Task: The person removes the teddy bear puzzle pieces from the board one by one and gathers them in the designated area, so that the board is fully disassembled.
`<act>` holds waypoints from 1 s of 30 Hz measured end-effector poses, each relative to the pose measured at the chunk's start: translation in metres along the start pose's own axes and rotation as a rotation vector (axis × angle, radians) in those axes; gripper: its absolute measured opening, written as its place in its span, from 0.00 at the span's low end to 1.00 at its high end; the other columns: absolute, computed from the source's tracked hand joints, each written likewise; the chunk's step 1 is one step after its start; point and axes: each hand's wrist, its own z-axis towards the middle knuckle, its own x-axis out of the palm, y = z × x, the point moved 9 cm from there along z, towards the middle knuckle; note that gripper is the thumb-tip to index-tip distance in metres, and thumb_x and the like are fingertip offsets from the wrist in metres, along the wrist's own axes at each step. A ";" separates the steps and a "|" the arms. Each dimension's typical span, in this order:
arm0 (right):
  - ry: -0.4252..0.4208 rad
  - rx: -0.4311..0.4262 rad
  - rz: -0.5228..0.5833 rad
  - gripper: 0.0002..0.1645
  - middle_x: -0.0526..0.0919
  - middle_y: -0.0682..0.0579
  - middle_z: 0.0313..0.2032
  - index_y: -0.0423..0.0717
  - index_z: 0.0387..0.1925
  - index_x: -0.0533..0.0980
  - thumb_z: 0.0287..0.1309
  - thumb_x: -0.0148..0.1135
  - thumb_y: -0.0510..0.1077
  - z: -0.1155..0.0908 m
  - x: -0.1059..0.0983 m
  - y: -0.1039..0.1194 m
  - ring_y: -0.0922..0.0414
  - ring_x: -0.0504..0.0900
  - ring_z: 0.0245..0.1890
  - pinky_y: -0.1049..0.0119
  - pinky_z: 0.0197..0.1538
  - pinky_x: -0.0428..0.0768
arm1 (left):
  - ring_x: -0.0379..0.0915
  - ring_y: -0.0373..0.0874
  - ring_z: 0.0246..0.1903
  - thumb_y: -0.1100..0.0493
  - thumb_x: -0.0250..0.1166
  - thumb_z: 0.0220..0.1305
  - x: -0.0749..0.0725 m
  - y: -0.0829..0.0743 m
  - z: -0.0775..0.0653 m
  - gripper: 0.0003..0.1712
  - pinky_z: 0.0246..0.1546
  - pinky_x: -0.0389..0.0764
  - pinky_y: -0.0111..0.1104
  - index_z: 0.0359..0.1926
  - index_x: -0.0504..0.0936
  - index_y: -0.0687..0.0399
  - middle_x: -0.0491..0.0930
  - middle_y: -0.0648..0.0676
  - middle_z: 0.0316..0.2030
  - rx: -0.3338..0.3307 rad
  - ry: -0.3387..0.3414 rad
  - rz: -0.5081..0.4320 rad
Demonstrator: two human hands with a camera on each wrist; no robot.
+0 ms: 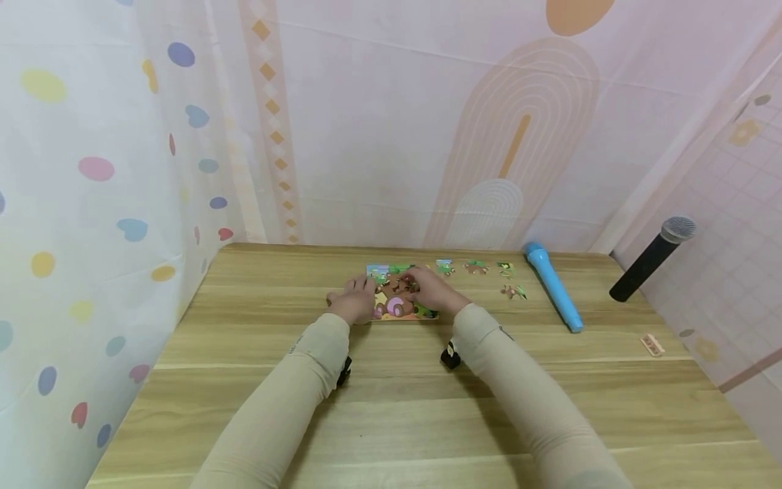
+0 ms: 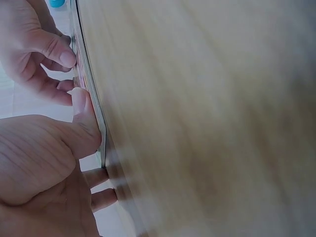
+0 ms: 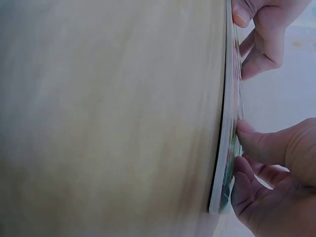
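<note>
A jigsaw board with a brown bear picture lies flat on the wooden table, dark gaps showing in its upper part. At its left edge rests my left hand, its thumb on the board and other fingers reaching past the edge to the tabletop. My right hand bends over the upper right part, thumb and fingertips touching the picture side. Whether these pinch a piece is hidden. Several loose jigsaw pieces lie right of the board, among them a bear-coloured piece and a blue-green piece.
A blue toy microphone lies right of the loose pieces. Farther right stands a tilted black microphone with a silver head. A small pinkish block lies near the table's right edge. Patterned curtains hang behind the wooden table.
</note>
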 end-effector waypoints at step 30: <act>0.022 0.091 0.002 0.31 0.69 0.40 0.61 0.38 0.71 0.68 0.68 0.58 0.28 0.003 0.005 -0.001 0.48 0.74 0.57 0.57 0.55 0.75 | 0.34 0.58 0.78 0.52 0.59 0.76 -0.009 -0.007 -0.016 0.33 0.60 0.57 0.71 0.75 0.58 0.52 0.39 0.60 0.80 0.027 -0.037 -0.019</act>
